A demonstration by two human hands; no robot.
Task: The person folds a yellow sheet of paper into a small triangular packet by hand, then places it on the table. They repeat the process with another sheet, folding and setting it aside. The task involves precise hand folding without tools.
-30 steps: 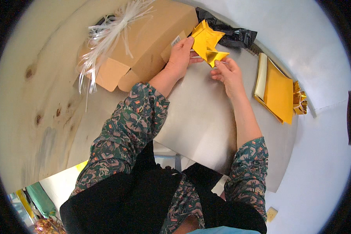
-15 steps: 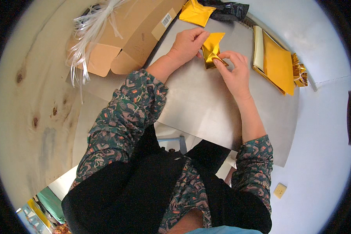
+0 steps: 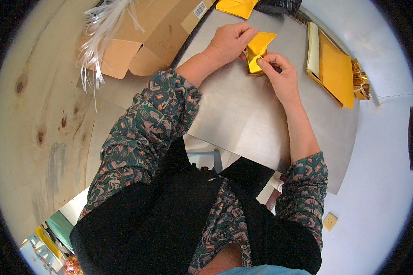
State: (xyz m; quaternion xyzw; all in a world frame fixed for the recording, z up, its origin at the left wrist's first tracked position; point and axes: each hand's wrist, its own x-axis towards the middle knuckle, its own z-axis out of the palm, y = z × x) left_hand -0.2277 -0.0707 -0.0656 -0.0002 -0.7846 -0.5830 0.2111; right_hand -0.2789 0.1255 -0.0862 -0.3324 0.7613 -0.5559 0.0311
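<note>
A small piece of shiny gold foil paper (image 3: 261, 42) is between my two hands above the metal tabletop. Its upper part flares out flat, while lower down it is creased and gathered. My left hand (image 3: 229, 43) grips its left edge, thumb on top and the other fingers mostly hidden. With thumb and forefinger, my right hand (image 3: 283, 78) pinches the paper near its middle, at the gathered part. Whether anything thin lies in that pinch is too small to tell.
An open cardboard box (image 3: 163, 48) lies at the far left, with white plastic strips (image 3: 98, 34) draped over it. More gold paper (image 3: 236, 7) and black plastic (image 3: 280, 5) lie at the back. Gold sheets (image 3: 335, 68) and gold bundles (image 3: 361, 82) sit at the right by the wall (image 3: 385, 151).
The whole view has shifted a little. My right fingertips have moved inward from the paper's lower right edge toward its middle. My left hand keeps its hold on the left edge.
</note>
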